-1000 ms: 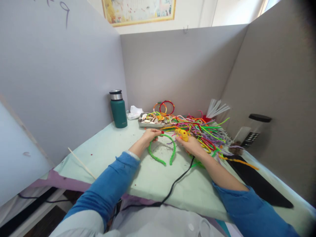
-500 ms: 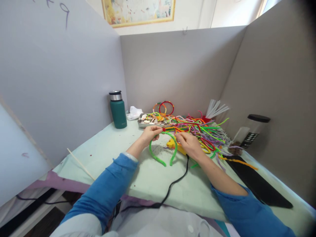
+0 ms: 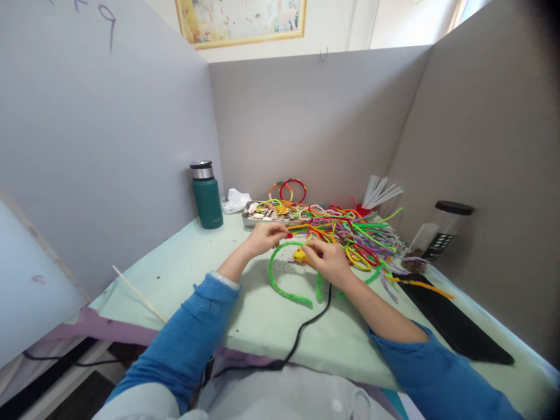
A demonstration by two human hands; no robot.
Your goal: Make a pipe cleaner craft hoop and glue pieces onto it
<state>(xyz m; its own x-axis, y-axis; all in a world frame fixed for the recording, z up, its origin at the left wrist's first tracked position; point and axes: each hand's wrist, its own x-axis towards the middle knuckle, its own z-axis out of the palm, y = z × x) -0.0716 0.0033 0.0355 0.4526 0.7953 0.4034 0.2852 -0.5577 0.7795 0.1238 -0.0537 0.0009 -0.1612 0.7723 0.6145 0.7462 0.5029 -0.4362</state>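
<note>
Over the middle of the table, my right hand (image 3: pixel 327 261) pinches the top of a green fuzzy hoop (image 3: pixel 276 274), shaped like an open headband with its two ends pointing down. My left hand (image 3: pixel 265 237) is closed at the fingertips on a small red piece (image 3: pixel 289 235), just above and apart from the hoop. Behind the hoop, partly covered by my right hand, lies a yellow glue gun (image 3: pixel 300 255). Its black cord (image 3: pixel 301 332) runs toward me over the table edge.
Beyond my hands lie a heap of coloured pipe cleaners (image 3: pixel 350 227) and a metal tray (image 3: pixel 250 222) of shell-like pieces. A green bottle (image 3: pixel 207 201) stands left. On the right are white sticks (image 3: pixel 380 192), a clear jar (image 3: pixel 450 227) and a black flat object (image 3: pixel 459 321). Grey partitions (image 3: pixel 306 116) enclose the table.
My right hand has turned the green hoop and moved it slightly down and right. My left hand, with the red piece, is now apart from the hoop.
</note>
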